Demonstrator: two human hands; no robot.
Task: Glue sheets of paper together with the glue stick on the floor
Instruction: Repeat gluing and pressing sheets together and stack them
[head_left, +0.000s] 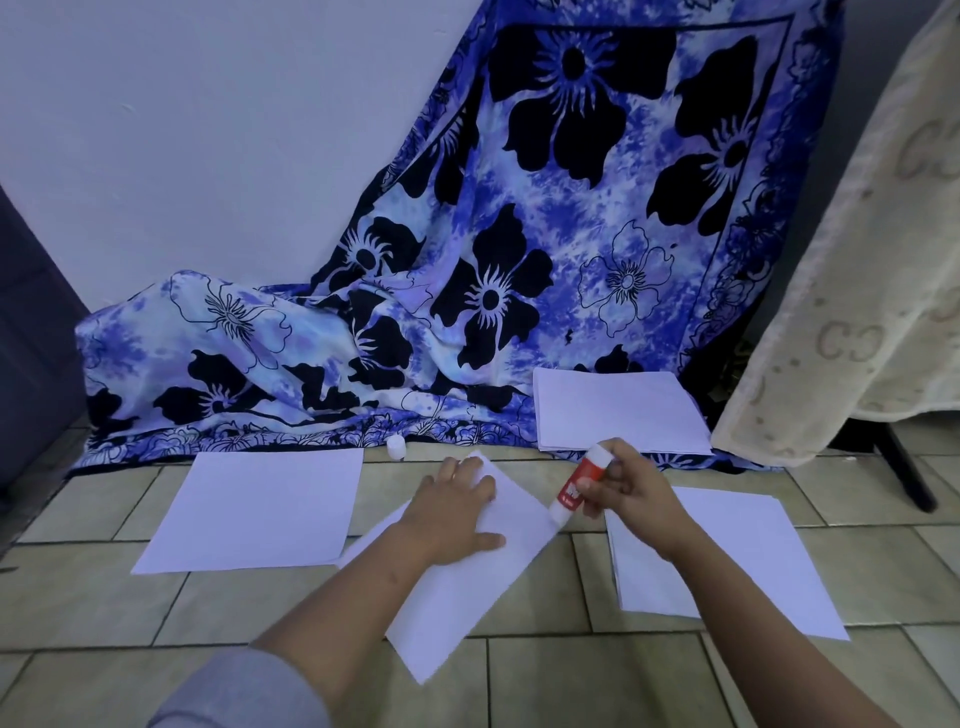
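A white sheet of paper (467, 587) lies askew on the tiled floor in the middle of the head view. My left hand (451, 512) presses flat on its upper part, fingers spread. My right hand (626, 491) grips a red and white glue stick (579, 484), tilted, with its lower tip at the sheet's right edge. Another white sheet (254, 512) lies to the left. A small pile of sheets (727, 561) lies to the right, partly under my right forearm. The glue stick's white cap (396, 447) stands on the floor beyond the sheets.
A stack of white paper (618, 413) rests on the blue floral cloth (467, 291) draped down the wall onto the floor. A cream blanket (852, 291) hangs at the right over a dark stand leg (906, 470). Dark furniture (36, 353) stands at the left.
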